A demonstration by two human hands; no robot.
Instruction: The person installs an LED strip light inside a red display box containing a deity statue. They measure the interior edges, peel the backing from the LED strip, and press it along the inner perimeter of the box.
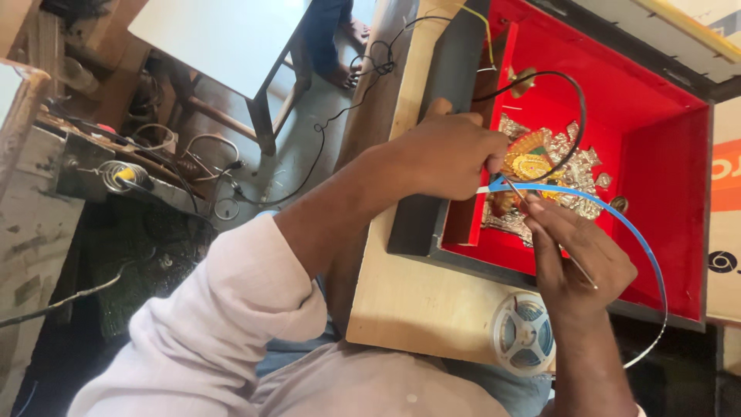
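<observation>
— What do we have in our hands over the red-lined box [664, 166]?

— Our left hand [451, 154] rests on the box's grey wall, its fingers pinched shut on the end of the blue strip [617, 216]. Our right hand [579, 266] is closed around a thin metal rod [575, 266], its tip meeting the strip's end.

— Where does the strip run?

— It arcs across the box's inside, over its near edge, down toward the reel [525, 333] lying on the wooden board [417, 301] just outside the box.

— And inside the box?

— A gold and silver ornament [548, 166] lies on the red floor, with a black wire [575, 116] looping above it.
</observation>
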